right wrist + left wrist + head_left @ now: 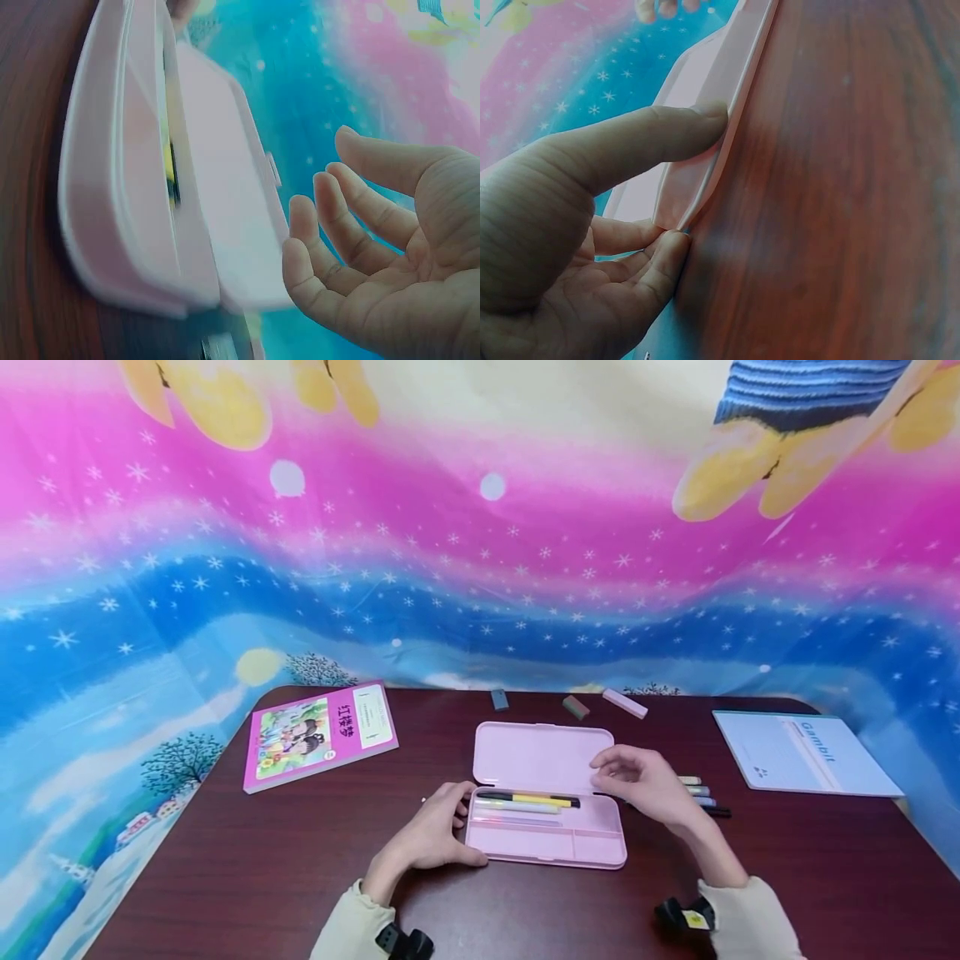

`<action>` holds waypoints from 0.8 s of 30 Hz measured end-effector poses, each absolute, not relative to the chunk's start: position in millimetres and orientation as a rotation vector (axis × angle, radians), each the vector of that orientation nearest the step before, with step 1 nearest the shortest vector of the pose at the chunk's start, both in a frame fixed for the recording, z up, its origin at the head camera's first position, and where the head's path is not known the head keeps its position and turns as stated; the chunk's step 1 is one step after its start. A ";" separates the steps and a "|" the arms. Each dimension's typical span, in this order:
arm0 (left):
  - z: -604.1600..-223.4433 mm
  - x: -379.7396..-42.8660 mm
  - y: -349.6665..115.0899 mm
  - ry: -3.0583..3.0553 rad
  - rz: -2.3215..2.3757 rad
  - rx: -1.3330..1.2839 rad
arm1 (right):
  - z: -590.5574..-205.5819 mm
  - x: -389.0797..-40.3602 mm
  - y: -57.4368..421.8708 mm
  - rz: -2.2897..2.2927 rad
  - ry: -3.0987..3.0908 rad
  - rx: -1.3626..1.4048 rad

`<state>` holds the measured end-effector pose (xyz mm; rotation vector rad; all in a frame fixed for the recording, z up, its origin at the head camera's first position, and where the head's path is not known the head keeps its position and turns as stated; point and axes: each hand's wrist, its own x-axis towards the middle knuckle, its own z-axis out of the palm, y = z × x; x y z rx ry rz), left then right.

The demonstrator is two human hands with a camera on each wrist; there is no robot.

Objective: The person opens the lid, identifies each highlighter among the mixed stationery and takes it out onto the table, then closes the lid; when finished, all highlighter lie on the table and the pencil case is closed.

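A pink pencil case (pixel 525 845) lies on the table with its lid (pixel 534 756) folded back. In its long upper compartment are a yellow-and-black pen (pixel 536 799), a white pen (pixel 517 807) and a thin pinkish stick-like item (pixel 517 822). My left hand (pixel 431 832) grips the case's left end, its thumb (pixel 697 127) on the front edge and the fingers around the side. Beside the lid's right edge, my right hand (pixel 648 783) is raised with loosely bent fingers (pixel 330 232) and holds nothing.
Several pens (pixel 702 792) lie right of the case, partly behind my right hand. At the back are a grey-blue eraser (pixel 499 699), a brown-green eraser (pixel 576 707) and a pink block (pixel 625 703). A pink book (pixel 322 735) lies left, a pale notebook (pixel 806 753) right.
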<state>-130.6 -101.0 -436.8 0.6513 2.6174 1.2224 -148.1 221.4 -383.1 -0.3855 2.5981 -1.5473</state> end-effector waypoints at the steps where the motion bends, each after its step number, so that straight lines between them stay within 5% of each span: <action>1: -437.1 -130.7 -101.1 2.619 1.222 0.649 | -383.4 -149.9 216.5 -1.549 2.585 -0.400; 24: -438.2 -129.7 -99.4 2.598 1.234 0.639 | -395.9 -149.7 172.8 -1.299 2.581 -0.625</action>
